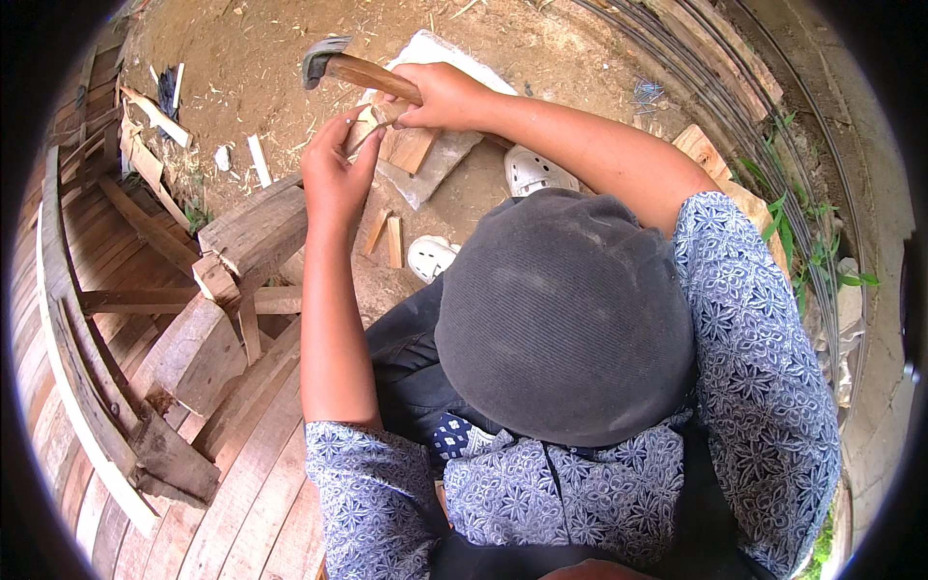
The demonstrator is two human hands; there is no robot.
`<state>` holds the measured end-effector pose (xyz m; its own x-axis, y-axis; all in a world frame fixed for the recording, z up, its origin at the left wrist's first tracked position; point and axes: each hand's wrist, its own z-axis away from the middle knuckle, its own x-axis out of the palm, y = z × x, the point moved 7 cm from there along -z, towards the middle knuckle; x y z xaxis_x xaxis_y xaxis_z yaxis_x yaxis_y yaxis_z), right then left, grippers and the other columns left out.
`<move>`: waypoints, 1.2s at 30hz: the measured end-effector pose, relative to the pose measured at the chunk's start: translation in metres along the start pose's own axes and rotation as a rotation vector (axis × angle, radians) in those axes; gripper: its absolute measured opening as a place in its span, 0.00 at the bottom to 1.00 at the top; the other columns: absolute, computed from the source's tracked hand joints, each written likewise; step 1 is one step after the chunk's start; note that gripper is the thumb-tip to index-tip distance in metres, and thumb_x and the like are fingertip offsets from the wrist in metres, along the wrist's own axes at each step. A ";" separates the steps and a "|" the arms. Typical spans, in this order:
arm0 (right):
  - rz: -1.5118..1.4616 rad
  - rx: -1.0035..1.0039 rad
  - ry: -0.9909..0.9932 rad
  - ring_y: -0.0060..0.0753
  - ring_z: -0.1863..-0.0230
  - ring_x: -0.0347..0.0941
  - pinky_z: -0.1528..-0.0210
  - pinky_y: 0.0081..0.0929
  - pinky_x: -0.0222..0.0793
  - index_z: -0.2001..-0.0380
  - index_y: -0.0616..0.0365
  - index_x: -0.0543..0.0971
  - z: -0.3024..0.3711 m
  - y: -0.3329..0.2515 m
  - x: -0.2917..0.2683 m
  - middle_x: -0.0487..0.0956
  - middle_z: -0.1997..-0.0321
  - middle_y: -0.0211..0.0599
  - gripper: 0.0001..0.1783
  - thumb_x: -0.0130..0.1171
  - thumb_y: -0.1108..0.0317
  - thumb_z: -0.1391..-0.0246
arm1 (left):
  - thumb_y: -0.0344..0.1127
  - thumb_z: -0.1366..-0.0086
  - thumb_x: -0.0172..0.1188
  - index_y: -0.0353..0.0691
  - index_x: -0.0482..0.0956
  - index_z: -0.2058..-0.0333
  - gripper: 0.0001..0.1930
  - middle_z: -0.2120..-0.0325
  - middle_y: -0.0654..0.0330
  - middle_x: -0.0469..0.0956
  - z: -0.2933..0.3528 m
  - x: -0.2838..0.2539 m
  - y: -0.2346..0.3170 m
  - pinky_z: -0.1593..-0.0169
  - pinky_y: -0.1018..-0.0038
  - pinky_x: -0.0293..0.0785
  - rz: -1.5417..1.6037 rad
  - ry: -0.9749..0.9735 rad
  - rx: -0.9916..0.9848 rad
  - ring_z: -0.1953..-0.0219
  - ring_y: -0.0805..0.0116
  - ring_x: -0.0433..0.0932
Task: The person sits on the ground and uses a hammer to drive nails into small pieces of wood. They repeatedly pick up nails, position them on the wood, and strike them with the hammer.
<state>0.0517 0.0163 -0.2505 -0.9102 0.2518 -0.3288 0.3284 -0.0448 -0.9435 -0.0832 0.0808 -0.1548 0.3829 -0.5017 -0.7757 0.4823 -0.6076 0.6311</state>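
My right hand (440,97) is closed around the wooden handle of a hammer (372,77), whose dark metal head points to the far left. Close beside it, my left hand (335,162) has its thumb and fingers bent around a small pale piece of wood (362,128). A thin dark sliver, perhaps a nail, shows at its fingertips, too small to be sure. Just under the hands lies a wooden block (410,150) on a whitish slab (447,159). The hammer's handle end is partly hidden behind my right wrist.
Timber beams (256,232) and a slatted wooden structure (242,474) stand on the left. Several blue-grey nails (647,93) lie on the dirt at right, near long metal rods (715,92). Two small wood offcuts (394,242) lie by the white clogs (432,258). A dark cap (570,319) blocks the middle.
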 end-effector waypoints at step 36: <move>0.274 0.033 -0.038 0.23 0.75 0.65 0.72 0.30 0.61 0.50 0.60 0.79 0.084 -0.164 -0.127 0.71 0.77 0.31 0.20 0.54 0.54 0.31 | 0.44 0.39 0.68 0.40 0.83 0.50 0.21 0.56 0.48 0.84 -0.014 0.011 0.006 0.48 0.58 0.78 -0.326 -0.060 0.023 0.52 0.47 0.82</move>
<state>0.0921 -0.0893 -0.0581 -0.7977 0.1894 -0.5725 0.5557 -0.1378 -0.8199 -0.0656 0.0805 -0.1598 0.1636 -0.3136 -0.9353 0.5533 -0.7558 0.3502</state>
